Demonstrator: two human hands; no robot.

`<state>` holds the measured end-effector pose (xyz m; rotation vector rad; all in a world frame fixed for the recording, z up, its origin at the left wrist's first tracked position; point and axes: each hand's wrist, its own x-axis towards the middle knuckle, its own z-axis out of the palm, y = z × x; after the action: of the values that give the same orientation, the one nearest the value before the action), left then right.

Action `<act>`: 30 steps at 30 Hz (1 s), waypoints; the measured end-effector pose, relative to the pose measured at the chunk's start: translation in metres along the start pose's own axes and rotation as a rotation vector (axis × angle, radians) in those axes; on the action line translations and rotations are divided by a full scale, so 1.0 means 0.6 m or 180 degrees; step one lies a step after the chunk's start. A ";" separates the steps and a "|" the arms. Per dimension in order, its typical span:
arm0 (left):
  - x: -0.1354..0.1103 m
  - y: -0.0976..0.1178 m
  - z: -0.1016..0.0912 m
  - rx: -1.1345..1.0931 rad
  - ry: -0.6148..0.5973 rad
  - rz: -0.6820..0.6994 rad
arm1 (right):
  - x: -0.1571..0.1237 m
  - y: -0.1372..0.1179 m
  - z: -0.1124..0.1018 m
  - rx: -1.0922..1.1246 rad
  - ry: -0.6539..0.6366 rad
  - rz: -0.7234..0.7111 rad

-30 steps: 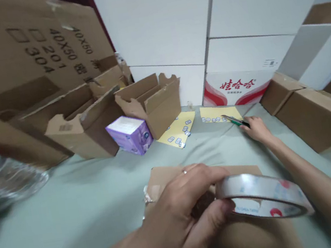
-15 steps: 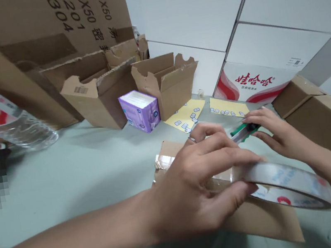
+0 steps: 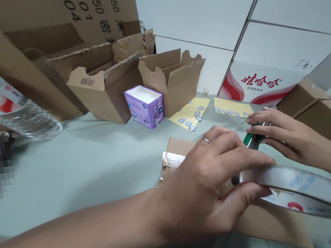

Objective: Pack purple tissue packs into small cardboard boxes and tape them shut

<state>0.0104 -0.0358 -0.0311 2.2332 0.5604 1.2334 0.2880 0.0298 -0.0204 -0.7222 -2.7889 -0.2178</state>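
Note:
My left hand (image 3: 212,183) pinches a roll of clear tape (image 3: 310,187) at its left edge, between thumb and fingers. Beneath that hand lies a brown cardboard box (image 3: 272,224), mostly covered by the hand and the roll. A shiny strip of tape (image 3: 173,159) shows at the box's far left end. My right hand (image 3: 289,133) is closed around a green utility knife (image 3: 253,140), just beyond the roll. The knife's tip is hidden behind my left fingers, so I cannot tell whether it touches the tape.
A purple tissue pack (image 3: 146,107) stands by open cardboard boxes (image 3: 180,86) at the back. Yellow sticker sheets (image 3: 193,111) lie behind my hands. A water bottle (image 3: 8,103) stands at left, a white carton (image 3: 256,80) at the back right, a brown box (image 3: 320,112) at right.
The view has shifted slightly. My left hand and the tape roll sit a little further right and lower in the picture. The knife has come closer behind the left fingers, its blade now less visible.

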 end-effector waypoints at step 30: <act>-0.028 -0.072 -0.103 -0.1153 0.2017 -0.2477 | -0.092 0.075 0.141 0.0343 0.0012 0.1891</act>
<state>-0.0558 0.0031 -0.0410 1.1027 1.1854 1.4193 0.3395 0.0610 -0.1132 -1.4597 -2.4196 0.0451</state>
